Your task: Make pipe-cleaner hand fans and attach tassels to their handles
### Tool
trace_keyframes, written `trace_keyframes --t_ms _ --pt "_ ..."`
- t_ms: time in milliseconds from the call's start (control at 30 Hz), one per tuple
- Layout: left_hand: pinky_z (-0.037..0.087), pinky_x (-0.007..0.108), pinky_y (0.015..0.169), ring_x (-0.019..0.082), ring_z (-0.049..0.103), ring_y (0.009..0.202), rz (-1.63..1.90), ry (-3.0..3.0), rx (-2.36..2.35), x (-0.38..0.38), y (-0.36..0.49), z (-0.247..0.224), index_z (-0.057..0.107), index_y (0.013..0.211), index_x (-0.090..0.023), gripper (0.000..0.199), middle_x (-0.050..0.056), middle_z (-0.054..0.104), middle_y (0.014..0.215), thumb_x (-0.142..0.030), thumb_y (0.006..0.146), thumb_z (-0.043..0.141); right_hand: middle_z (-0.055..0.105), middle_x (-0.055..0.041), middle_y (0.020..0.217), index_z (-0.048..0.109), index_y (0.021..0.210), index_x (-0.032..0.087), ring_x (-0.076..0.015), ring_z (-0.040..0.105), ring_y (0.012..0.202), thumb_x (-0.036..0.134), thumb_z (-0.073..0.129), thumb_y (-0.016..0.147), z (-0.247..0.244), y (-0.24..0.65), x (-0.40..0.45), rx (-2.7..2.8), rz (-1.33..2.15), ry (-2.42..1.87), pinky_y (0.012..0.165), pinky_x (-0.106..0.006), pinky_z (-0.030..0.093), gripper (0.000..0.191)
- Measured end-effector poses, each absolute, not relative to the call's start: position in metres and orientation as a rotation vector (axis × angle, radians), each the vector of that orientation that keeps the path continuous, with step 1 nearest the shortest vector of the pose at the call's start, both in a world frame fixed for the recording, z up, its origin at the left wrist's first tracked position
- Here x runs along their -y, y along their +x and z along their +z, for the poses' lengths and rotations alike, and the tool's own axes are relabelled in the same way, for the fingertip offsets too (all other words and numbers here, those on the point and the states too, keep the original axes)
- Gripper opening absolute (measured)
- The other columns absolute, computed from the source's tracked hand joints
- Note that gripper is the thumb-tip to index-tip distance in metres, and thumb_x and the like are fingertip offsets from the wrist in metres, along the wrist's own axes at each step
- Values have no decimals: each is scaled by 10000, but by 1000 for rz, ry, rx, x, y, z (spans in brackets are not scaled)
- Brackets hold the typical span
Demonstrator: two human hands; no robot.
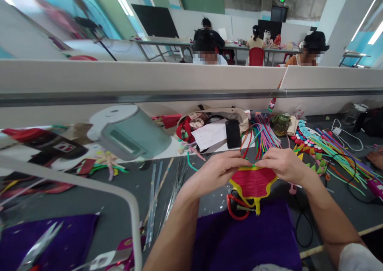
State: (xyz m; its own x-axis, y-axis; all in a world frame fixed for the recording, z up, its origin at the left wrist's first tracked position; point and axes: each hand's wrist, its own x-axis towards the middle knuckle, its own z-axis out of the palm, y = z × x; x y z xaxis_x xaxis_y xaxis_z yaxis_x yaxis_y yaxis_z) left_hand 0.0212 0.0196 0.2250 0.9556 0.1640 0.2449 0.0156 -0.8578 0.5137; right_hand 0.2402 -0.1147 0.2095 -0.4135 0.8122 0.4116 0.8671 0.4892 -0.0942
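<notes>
Pinching the top edge of the red-and-yellow piece (253, 183), left hand (220, 168) and right hand (283, 165) both closed, fingertips nearly together | piece held above the desk (119, 201), its lower tip near red loops (229, 208) and purple cloth (245, 239) | beyond: colored stems (265, 137), phone (233, 134) on the open bag (243, 116)

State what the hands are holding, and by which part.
The left hand and right hand hold a flat, red, fuzzy craft piece with yellow edging by its upper edge, fingertips near the middle.
</notes>
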Motion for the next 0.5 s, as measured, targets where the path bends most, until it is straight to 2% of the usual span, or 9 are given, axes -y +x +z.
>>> trace_keyframes --t_ms 167,333,500 --pt "425 219 688 139 583 793 387 2514 -108 -21 23 224 696 1083 -204 354 28 602 836 -86 906 414 697 -67 936 678 1080 181 -164 618 862 38 465 912 208 244 118 2278 -71 -1361 725 -260 468 307" --pt "405 211 670 141 582 799 324 2560 -80 -21 28 230 701 1062 -199 355 28 604 839 -58 882 430 680 -68 901 688 1036 179 -177 593 843 22 447 913 214 244 116 2343 -199 -1380 683 -273 440 313" --pt "401 218 663 146 577 793 340 2616 -80 -20 31 230 690 1101 -201 374 30 602 831 -59 886 419 648 -66 843 695 924 177 -189 536 817 88 465 949 226 240 112 2426 -339 -1375 685 -293 411 248"
